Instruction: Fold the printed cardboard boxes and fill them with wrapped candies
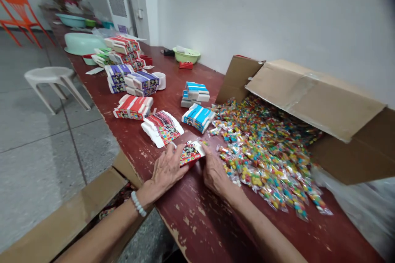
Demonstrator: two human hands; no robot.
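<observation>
My left hand (pixel 168 168) and my right hand (pixel 214 172) both grip a small red printed carton (pixel 191 153) lying on the dark red table (pixel 203 218). The left fingers curl over its left end, the right fingers close on its right end. Just right of my right hand spreads a heap of small clear candy packets (pixel 265 152), spilling from a tipped cardboard box (pixel 314 98). Beyond the carton lies a fanned stack of flat red cartons (pixel 162 127).
Stacks of flat cartons stand further back: blue ones (pixel 198 117), another blue stack (pixel 195 92), red ones (pixel 133 107), purple ones (pixel 123 76). A tape roll (pixel 160 80), green bowls (pixel 187 54) and basins sit behind. A cardboard box (pixel 77 209) and white stool (pixel 52 78) are on the floor left.
</observation>
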